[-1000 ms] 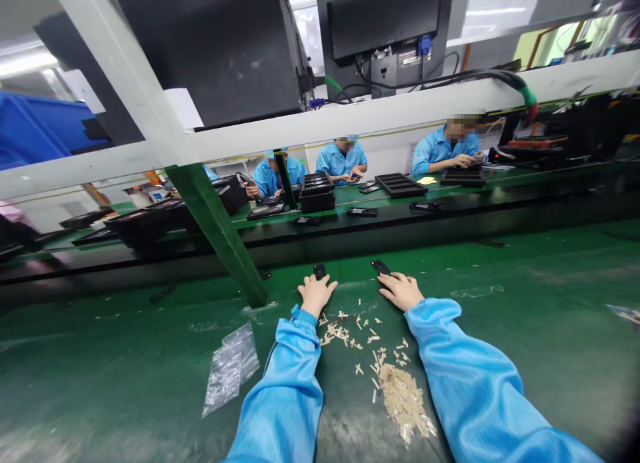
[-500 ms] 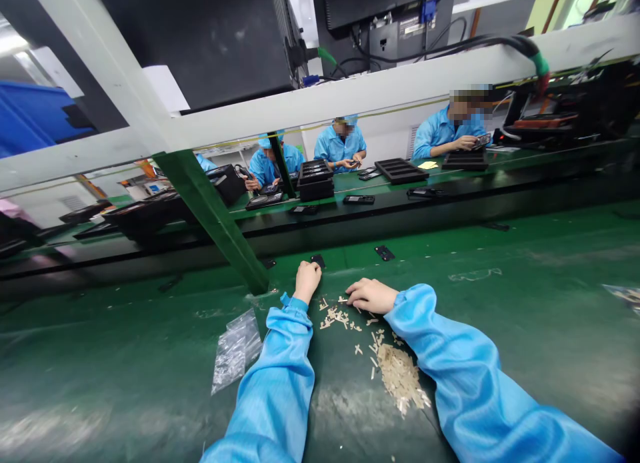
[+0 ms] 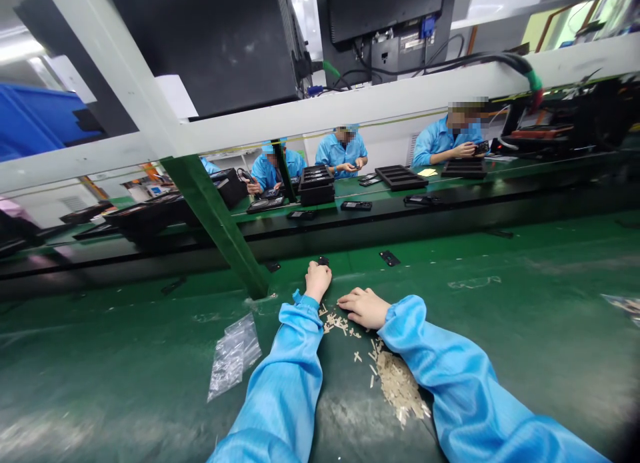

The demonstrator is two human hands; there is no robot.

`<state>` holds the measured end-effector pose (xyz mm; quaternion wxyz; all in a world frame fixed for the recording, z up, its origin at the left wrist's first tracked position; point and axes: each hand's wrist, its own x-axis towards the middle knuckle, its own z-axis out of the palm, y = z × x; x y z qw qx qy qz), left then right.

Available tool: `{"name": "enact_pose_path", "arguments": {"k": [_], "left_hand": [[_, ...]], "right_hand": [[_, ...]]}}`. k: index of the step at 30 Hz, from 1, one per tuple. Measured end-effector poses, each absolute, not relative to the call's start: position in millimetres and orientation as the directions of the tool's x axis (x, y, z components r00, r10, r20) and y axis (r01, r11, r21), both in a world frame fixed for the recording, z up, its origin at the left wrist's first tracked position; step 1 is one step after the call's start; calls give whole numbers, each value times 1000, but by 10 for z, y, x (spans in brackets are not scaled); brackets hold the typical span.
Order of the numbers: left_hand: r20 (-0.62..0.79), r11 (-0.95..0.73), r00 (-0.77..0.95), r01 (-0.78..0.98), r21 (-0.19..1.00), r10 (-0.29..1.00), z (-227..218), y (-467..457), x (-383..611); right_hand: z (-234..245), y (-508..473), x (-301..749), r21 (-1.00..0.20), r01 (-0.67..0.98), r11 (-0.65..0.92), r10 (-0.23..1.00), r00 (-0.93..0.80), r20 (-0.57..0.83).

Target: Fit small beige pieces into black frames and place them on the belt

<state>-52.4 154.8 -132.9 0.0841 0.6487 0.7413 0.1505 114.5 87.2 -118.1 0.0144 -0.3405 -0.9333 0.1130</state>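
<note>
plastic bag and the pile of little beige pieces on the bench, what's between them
In the head view, the person's left forearm, in its blue sleeve, lies on the green bench between the clear plastic bag and the beige pile.

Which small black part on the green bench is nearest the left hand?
The middle black part, just past the left hand. The right black part and the left black part by the green post lie clear of it.

Pile of pieces on the table, plastic bag left of it, black part behind
</note>
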Motion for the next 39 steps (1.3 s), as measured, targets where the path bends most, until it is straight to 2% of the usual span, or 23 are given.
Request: {"name": "enact_pose_path", "arguments": {"k": [5, 12, 17, 22, 25, 28, 34, 37, 39], "left_hand": [[105, 36, -94, 889, 456, 990, -1283, 1574, -528], [184, -34, -118, 751, 659, 976, -1174, 1354, -616], [145, -75, -81, 564, 822, 986, -1042, 1145, -662], [79, -115, 119, 333, 936, 990, -777, 1007, -614], [50, -95, 214, 206, 974, 976, -648, 919, -569], [20, -49, 280, 95, 994, 960, -585, 850, -544], [-6, 16, 336, -29, 999, 942, -550, 803, -533], [24, -13, 296, -40, 999, 955, -534, 791, -500], [71, -66, 236, -31, 997, 969, -522, 775, -454]], "right_hand": [[-1202, 872, 1144, -218, 630, 745, 643, -766, -15], [-1259, 874, 1151, -263, 589, 764, 629, -771, 101], [-1160, 929, 1218, -345, 503, 793, 595, -762, 255], [-908, 912, 1309, -384, 414, 825, 560, -688, 461], [-783, 847, 1359, -343, 382, 858, 513, -618, 595], [-711, 792, 1393, -243, 380, 892, 434, -574, 694], [-638, 753, 1430, -148, 384, 911, 364, -585, 725], [-612, 722, 1420, -134, 409, 903, 364, -561, 743], [-595, 693, 1400, -155, 468, 870, 399, -484, 779]]}}
